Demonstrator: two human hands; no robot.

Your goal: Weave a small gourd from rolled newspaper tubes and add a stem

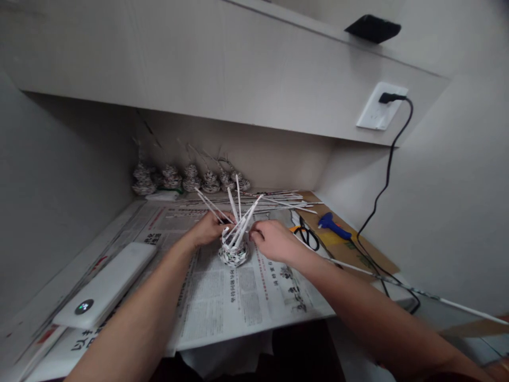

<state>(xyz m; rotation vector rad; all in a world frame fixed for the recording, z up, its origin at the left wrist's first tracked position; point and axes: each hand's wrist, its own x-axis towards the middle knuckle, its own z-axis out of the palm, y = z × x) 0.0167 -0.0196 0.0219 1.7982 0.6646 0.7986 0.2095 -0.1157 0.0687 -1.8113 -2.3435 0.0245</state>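
Observation:
A small round piece woven from rolled newspaper strips (234, 256) stands on the newspaper in front of me. Several stiff white paper strips (243, 223) stick up and outward from its top. My left hand (212, 228) is closed on its upper left side, with the fingertips partly hidden behind the upright strips. On the other side, my right hand (274, 240) is pinched close to the upper edge. A long rolled paper strip (457, 305) runs from near the right hand, passes behind the forearm and stretches out to the lower right.
Several gourd-shaped woven paper pieces (210, 181) line the back wall. Loose paper strips (278, 200) lie before them. At right are scissors (310, 237), a blue glue gun (334, 227) and its black cord (387, 180). A white power bank (105, 286) lies left, on newspaper (210, 313).

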